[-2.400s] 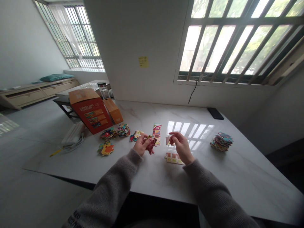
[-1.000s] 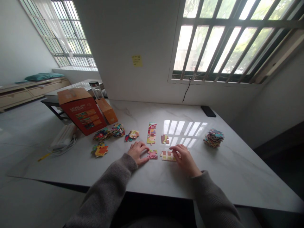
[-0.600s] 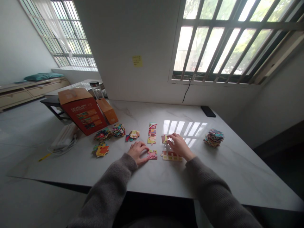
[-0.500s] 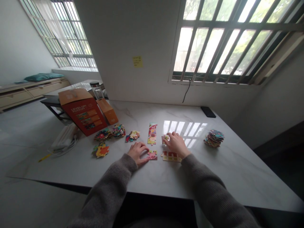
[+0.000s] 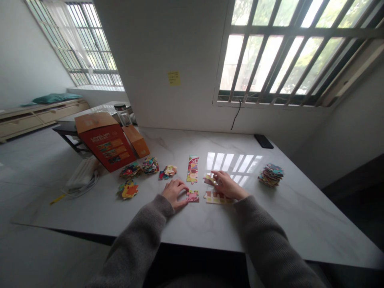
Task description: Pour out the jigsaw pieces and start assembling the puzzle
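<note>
My left hand rests on the table, thumb and index finger curved against the left side of a pink puzzle piece. Between the fingers of my right hand is a small puzzle piece with yellow-green on it, slightly tilted above the tabletop. Below that hand lies a joined strip of puzzle pieces in brown and cream, partly covered by the hand. An upright strip of joined pieces, red at its top, lies just beyond the pink piece.
Loose puzzle pieces lie in piles on the left, one orange and yellow. A taller stack of pieces stands at right. An orange puzzle box, a white cabled power strip and a black phone are on the table.
My right hand has shifted slightly right and its grip on the small piece has changed; the piece now looks turned and tilted. My left hand has stayed at the pink piece.
</note>
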{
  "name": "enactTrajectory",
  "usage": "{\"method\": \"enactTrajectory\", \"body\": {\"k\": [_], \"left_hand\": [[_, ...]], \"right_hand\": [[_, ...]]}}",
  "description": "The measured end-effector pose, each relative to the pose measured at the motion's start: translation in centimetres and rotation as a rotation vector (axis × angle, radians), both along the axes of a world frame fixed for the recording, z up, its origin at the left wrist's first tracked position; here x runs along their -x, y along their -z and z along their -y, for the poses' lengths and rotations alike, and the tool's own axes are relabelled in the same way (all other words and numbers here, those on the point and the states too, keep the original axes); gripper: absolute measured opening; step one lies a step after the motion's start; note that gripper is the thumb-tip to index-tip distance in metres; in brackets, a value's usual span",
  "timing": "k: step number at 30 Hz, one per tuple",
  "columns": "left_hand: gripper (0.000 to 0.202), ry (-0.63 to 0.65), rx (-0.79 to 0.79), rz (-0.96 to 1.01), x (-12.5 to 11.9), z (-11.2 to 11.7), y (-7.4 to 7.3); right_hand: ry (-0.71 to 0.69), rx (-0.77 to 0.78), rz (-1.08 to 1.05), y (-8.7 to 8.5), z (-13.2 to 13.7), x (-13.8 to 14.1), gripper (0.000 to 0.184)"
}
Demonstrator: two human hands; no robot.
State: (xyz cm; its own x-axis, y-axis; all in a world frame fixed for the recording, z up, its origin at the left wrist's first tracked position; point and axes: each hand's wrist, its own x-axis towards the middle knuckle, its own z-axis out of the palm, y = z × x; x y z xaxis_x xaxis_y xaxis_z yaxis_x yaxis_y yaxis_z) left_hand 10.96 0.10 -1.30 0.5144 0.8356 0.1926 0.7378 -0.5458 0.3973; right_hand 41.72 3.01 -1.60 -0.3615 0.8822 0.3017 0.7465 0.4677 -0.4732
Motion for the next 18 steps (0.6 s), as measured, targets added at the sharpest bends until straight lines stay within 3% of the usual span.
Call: {"method": "enactTrajectory", "body": {"k": [5,10,13,18], "left_hand": [[0.040,0.000,0.010,-0.010,0.1,-0.1,0.1],[0.039,0.001,0.015,-0.007,0.0,-0.1,0.0],[0.039,-0.003,0.003,0.003,0.0,-0.2,0.1],[0.039,0.001,-0.009,0.005,0.1,-0.3,0.4]], "right_hand": [[0.060,0.039,-0.011,-0.1,-0.3,-1.5,0.029],[0.169,0.016,0.141,0.0,-0.1,-0.1,0.020],[0.225,0.004,0.177,0.1,0.1,0.9,0.025],[0.131,0.028,0.018,-0.1,0.2,1.5,0.025]]}}
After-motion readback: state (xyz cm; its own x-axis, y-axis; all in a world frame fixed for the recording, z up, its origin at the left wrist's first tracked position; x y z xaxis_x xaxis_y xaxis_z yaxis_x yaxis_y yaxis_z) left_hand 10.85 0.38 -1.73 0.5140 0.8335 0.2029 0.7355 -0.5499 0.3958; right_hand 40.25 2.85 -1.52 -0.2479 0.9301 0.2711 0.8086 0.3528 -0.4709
